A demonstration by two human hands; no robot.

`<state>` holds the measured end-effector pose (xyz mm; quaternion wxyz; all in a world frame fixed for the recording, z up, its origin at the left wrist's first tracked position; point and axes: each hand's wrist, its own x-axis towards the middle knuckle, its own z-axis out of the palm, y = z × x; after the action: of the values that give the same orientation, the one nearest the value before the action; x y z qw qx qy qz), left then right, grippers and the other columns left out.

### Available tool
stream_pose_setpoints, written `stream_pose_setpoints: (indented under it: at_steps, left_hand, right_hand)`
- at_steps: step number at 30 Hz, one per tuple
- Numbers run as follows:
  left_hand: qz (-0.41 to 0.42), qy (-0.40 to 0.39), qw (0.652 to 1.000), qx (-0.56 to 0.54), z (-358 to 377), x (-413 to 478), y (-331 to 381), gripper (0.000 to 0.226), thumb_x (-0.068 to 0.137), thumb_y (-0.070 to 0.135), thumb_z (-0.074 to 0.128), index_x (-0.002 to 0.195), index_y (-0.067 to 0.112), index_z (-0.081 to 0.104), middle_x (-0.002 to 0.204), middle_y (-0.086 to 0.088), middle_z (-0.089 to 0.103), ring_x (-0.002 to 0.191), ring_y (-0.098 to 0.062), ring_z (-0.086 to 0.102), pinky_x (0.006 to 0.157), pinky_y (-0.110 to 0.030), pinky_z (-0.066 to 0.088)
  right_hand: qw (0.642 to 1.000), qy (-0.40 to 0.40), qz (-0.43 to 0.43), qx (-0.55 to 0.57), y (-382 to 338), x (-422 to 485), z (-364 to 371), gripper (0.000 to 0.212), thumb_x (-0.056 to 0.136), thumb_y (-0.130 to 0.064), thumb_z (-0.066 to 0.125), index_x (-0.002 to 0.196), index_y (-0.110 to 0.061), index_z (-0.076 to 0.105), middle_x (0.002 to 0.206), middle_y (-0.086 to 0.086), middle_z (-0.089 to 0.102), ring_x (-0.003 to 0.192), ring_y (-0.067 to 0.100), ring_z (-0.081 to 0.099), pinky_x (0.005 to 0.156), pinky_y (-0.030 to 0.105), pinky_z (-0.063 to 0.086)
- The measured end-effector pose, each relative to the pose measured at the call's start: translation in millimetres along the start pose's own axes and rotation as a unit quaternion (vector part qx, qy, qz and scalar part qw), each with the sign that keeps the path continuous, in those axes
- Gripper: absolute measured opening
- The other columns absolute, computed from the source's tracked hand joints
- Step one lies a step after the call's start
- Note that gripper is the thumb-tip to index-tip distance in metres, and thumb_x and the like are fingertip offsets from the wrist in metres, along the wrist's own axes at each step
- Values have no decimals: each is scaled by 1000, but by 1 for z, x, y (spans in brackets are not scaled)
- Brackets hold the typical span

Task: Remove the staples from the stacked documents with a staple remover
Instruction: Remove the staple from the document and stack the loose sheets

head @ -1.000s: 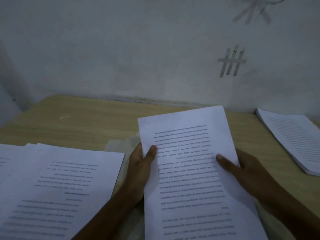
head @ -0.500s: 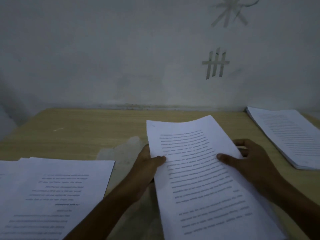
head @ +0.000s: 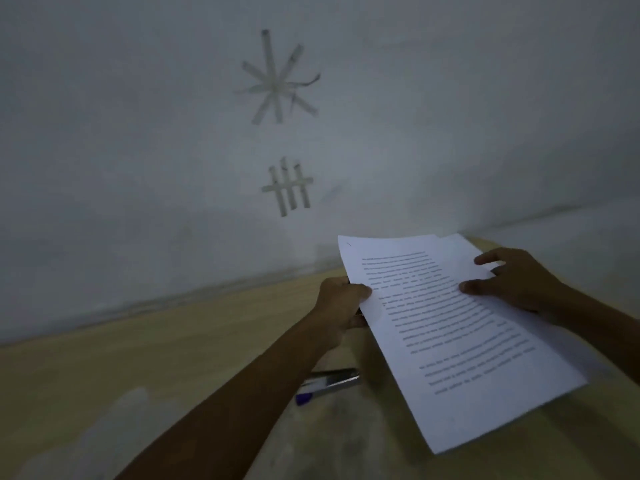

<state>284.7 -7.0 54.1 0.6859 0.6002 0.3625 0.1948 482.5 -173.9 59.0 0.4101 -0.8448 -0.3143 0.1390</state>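
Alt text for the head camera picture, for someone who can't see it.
A left hand and a right hand hold a printed document by its side edges over a wooden table. A blue-tipped pen lies on it.

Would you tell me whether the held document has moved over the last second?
Yes. The document was below and left of the taped tally mark; now it lies wholly right of that mark, so it has moved rightward.
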Motion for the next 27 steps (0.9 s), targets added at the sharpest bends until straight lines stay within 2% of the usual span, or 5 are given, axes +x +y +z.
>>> stream_pose_setpoints:
  at_steps: [4, 10, 20, 24, 27]
  left_hand:
    - [-36, 4, 999, 31, 47, 52, -1, 25, 88, -2, 59, 112, -6, 60, 113, -18, 65, 97, -31, 65, 76, -36, 56]
    - [0, 54, 995, 86, 75, 106, -16, 23, 79, -1, 72, 97, -10, 61, 92, -18, 67, 78, -27, 68, 56, -30, 58]
    - [106, 133, 967, 192, 93, 145, -31, 32, 68, 4, 82, 88, -1, 58, 87, -11, 62, 81, -28, 66, 68, -44, 59]
    - [108, 125, 961, 223, 93, 148, -33, 26, 74, 6, 76, 90, 3, 55, 81, -5, 58, 78, -25, 65, 64, -32, 57]
    - [112, 97, 954, 260, 83, 141, -28, 7, 76, 2, 64, 81, -2, 61, 73, -9, 61, 62, -17, 60, 47, -17, 46]
  right_hand:
    - [997, 11, 16, -72, 35, 44, -26, 59, 62, -32, 88, 110, -12, 60, 124, 13, 56, 97, 22, 54, 79, 30, 38]
    - [989, 9, 19, -144, 70, 92, -29, 65, 67, -35, 84, 120, -10, 57, 135, 11, 49, 116, 25, 51, 85, 25, 34]
    - [976, 35, 40, -211, 93, 119, -10, 63, 83, -41, 69, 133, -9, 48, 133, 20, 47, 125, 36, 43, 104, 39, 35]
    - [968, 43, 17, -245, 99, 120, -7, 74, 79, -62, 51, 129, -8, 54, 129, 21, 50, 121, 38, 45, 101, 40, 37]
    - [959, 28, 13, -280, 101, 116, -4, 88, 76, -72, 30, 129, -5, 52, 128, 22, 51, 118, 39, 45, 101, 41, 38]
